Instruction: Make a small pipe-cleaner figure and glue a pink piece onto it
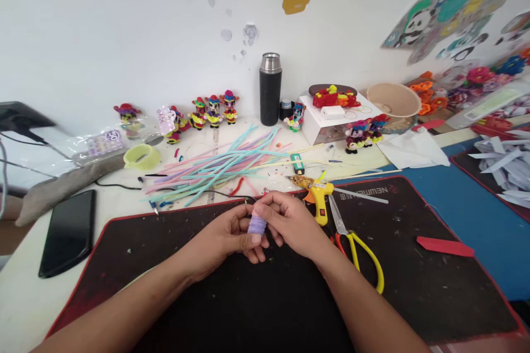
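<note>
Both my hands meet over the black desk mat (207,298). My left hand (232,237) pinches a small lilac fuzzy roll (257,224) from the left and below. Closed around the same roll from the right is my right hand (292,220), its fingers curled over the top. Part of the roll is hidden by the fingers. Just beyond the hands lie a yellow glue gun (317,198) and yellow-handled scissors (356,242). A heap of pastel pipe cleaners (223,168) lies farther back on the white table.
A black flask (270,89), small colourful figurines (213,110), a white box (331,118), a beige bowl (393,100) and a green tape ring (141,156) stand at the back. A dark phone (68,231) lies left. A red strip (445,246) lies on the mat's right.
</note>
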`<act>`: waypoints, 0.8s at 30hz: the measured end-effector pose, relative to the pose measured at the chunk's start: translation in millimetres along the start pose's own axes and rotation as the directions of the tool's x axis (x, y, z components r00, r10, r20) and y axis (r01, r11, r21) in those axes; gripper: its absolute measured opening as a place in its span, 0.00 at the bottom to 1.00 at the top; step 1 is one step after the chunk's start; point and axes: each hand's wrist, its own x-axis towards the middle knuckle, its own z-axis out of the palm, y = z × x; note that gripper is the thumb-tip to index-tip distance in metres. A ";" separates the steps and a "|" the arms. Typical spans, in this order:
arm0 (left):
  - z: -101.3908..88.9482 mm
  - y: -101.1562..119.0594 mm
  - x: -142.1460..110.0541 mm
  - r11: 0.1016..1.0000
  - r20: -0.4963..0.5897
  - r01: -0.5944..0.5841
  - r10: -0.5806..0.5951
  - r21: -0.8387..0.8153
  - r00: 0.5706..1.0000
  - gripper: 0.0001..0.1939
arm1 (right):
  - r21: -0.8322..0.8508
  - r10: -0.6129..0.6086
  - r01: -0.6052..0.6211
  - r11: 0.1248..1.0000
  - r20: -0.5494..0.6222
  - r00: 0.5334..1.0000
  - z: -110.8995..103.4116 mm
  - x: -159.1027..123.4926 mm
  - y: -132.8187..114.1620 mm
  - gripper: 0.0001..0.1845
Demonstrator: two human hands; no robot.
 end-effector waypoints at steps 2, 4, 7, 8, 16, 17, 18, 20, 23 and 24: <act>-0.8 -0.3 0.3 1.000 0.000 0.002 -0.002 -0.001 1.000 0.24 | -0.002 -0.002 0.002 1.000 0.002 1.000 0.0 0.2 0.3 0.17; -0.9 0.0 0.4 1.000 -0.003 0.004 -0.004 0.009 1.000 0.24 | -0.006 -0.003 0.003 1.000 0.004 1.000 0.2 0.2 0.3 0.17; -0.5 0.7 0.7 0.999 -0.006 0.000 0.000 0.039 1.000 0.24 | -0.013 0.005 -0.005 1.000 0.005 1.000 0.4 0.0 0.4 0.18; -0.5 0.8 0.9 0.999 -0.008 -0.001 0.002 0.047 1.000 0.24 | -0.013 0.009 -0.009 1.000 0.005 1.000 0.4 -0.1 0.4 0.18; -1.2 -1.2 2.1 0.999 0.002 -0.012 0.011 0.033 1.000 0.25 | -0.013 0.011 -0.011 1.000 0.001 1.000 1.2 -0.3 -0.7 0.19; -1.5 -1.4 2.1 0.999 0.006 -0.013 0.012 0.030 1.000 0.25 | -0.012 0.014 -0.014 1.000 0.000 1.000 1.4 -0.4 -1.2 0.19; -1.8 -1.7 2.0 1.000 0.009 -0.013 0.013 0.027 1.000 0.25 | -0.010 0.017 -0.017 1.000 -0.001 1.000 1.7 -0.4 -1.7 0.20; -2.6 -2.3 2.1 1.000 0.017 -0.012 0.011 0.026 1.000 0.25 | -0.003 0.025 -0.025 1.000 0.000 1.000 1.9 -0.7 -2.4 0.20; -4.1 -3.3 2.3 1.000 0.028 -0.012 0.011 0.017 1.000 0.26 | 0.004 0.023 -0.023 1.000 0.000 1.000 1.5 -1.1 -2.9 0.20; -4.5 -3.5 2.2 1.000 0.032 -0.011 0.011 0.015 0.999 0.26 | 0.006 0.019 -0.019 1.000 0.000 1.000 1.2 -1.1 -2.9 0.20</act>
